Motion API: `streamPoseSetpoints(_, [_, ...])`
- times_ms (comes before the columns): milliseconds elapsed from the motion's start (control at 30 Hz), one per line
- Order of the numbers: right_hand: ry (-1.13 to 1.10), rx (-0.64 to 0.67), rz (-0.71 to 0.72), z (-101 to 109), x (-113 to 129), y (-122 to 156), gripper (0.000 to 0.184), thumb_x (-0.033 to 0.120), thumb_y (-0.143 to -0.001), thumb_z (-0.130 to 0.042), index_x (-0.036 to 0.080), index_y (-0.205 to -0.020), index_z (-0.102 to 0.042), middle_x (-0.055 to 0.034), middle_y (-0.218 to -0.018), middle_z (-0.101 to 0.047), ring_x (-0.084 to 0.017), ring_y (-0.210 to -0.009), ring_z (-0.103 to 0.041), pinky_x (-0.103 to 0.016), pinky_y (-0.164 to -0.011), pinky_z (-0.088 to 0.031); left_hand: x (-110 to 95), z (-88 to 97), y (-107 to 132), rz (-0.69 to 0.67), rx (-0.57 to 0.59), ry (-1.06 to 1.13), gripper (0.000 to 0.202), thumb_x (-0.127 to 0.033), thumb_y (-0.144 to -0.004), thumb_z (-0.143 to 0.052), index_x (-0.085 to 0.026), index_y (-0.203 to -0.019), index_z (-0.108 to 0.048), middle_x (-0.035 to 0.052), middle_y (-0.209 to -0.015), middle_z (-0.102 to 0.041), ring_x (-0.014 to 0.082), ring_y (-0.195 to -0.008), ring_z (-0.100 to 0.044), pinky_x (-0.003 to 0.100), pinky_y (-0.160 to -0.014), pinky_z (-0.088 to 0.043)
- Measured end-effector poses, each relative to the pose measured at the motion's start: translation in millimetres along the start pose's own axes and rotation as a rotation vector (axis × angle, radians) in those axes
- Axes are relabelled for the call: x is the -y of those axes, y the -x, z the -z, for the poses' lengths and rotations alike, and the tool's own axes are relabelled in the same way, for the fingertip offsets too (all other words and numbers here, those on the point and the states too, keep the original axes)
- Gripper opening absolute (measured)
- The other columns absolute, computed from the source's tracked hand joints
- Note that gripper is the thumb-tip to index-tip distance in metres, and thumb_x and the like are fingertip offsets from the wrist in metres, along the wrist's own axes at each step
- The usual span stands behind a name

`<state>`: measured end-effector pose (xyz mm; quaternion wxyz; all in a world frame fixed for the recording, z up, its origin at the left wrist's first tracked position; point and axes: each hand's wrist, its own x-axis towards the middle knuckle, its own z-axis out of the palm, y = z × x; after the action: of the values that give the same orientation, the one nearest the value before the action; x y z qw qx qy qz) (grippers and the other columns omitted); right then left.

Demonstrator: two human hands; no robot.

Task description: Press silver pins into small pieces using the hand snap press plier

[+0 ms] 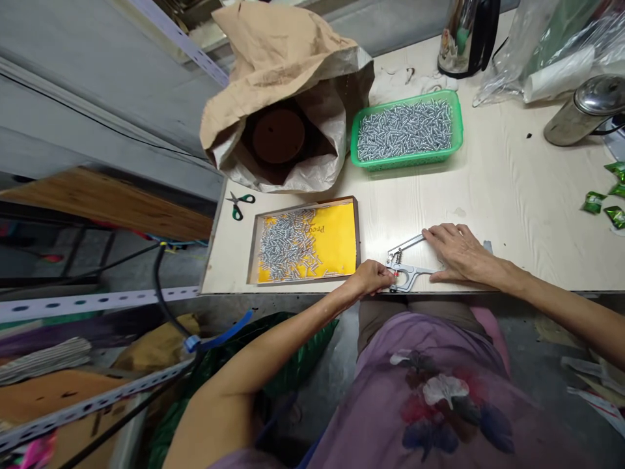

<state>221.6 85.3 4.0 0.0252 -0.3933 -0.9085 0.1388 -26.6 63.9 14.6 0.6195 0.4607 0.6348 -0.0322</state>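
A grey metal hand tool [413, 275] with two long handles, a small spring and a rounded open jaw lies at the table's front edge. My right hand [456, 253] is on its handles, fingers over the upper one and thumb by the lower. At the jaw end, my left hand [374, 277] has its fingertips pinched together; what they hold is too small to make out. A bit of red shows at the jaw beside them. Just left of that hand, a shallow tray [358, 228] with a yellow bottom holds many small silvery metal pieces [287, 246].
Behind the tray stands an open brown paper sack [288, 65]. A green plastic basket [407, 159] full of similar metal pieces is beside it. Scissors [239, 203] lie at the left; a kettle [466, 39], a metal jug [579, 114] and green wrapped packets [593, 202] are at the right.
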Motion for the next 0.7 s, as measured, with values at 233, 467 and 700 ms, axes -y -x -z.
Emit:
streamPoseSetpoints(233, [-0.031, -0.029, -0.012, 3.1, 8.8, 3.0, 0.059, 0.045, -0.08, -0.065, 0.014, -0.128, -0.05, -0.0175, -0.112, -0.058, -0.032, -0.101, -0.049, -0.041, -0.082, -0.04, 5.9, -2.1, 7.1, -0.055, -0.083, -0.157, 0.023, -0.032, -0.079, -0.064, -0.014, -0.066, -0.062, -0.0054, -0.047, -0.045, 0.0085, -0.043, -0.043, 0.02, -0.043, -0.032])
streamPoseSetpoints(467, [-0.08, -0.057, 0.005, -2.7, 14.9, 7.5, 0.042, 0.032, -0.084, -0.062, 0.011, -0.12, -0.054, -0.0164, -0.105, -0.058, -0.029, -0.094, -0.049, -0.039, -0.076, -0.044, -7.0, -27.4, 15.0, -0.686, -0.44, -0.778, 0.026, -0.033, -0.089, -0.062, -0.017, -0.108, -0.057, 0.0115, -0.113, -0.06, 0.0244, -0.106, -0.058, 0.037, -0.089, -0.05])
streamPoseSetpoints(700, [-0.072, -0.075, -0.004, -4.0, 4.6, -2.6, 0.05, 0.035, -0.081, -0.067, 0.011, -0.123, -0.053, -0.016, -0.106, -0.059, -0.03, -0.097, -0.051, -0.042, -0.081, -0.046, -39.3, -26.8, -27.9, -0.841, -0.328, -0.957, 0.063, -0.03, -0.087, -0.063, -0.01, -0.138, -0.033, 0.0178, -0.126, -0.054, 0.0293, -0.113, -0.053, 0.045, -0.098, -0.045])
